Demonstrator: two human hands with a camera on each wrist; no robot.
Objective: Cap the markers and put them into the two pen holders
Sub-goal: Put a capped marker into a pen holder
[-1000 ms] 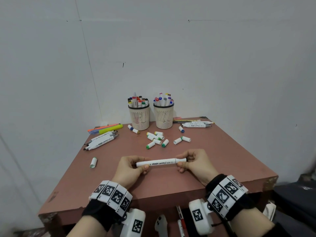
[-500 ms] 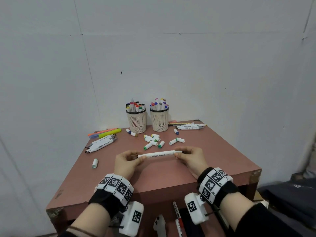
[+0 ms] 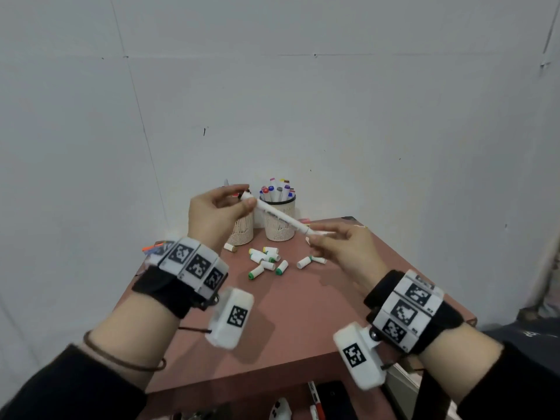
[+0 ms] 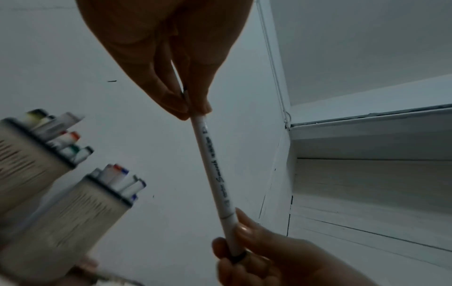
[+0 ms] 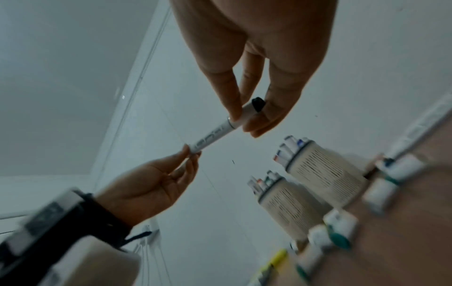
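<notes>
I have the left hand [image 3: 216,209] pinching the far, upper end of a white marker [image 3: 283,218] between thumb and fingertips, and the right hand [image 3: 342,250] pinching its near, lower end the same way, so both hands are closed on the one marker. A second ago I held it level and low, just above the front half of the counter [image 3: 303,322]; now I have raised it and tipped it, with the left end lifted toward the back and the right end lower. From the right wrist view a black end [image 5: 258,103] shows past my right fingertips; I cannot tell whether it is a cap's end or a bare tip. The left end is hidden inside my pinch.

The marker now hangs in the air in front of the two pen holders, the left holder [image 3: 242,228] partly behind my left hand and the right holder [image 3: 280,219] just behind the marker's middle. Both stand at the back edge of the counter, already crowded with capped markers. I read this lift as checking the ends or carrying the marker toward a holder.

A scatter of loose caps [image 3: 266,259] lies on the counter in front of the holders, so much capping remains. At the left edge, an orange pen [image 3: 151,247] peeks out behind my left wrist.
</notes>
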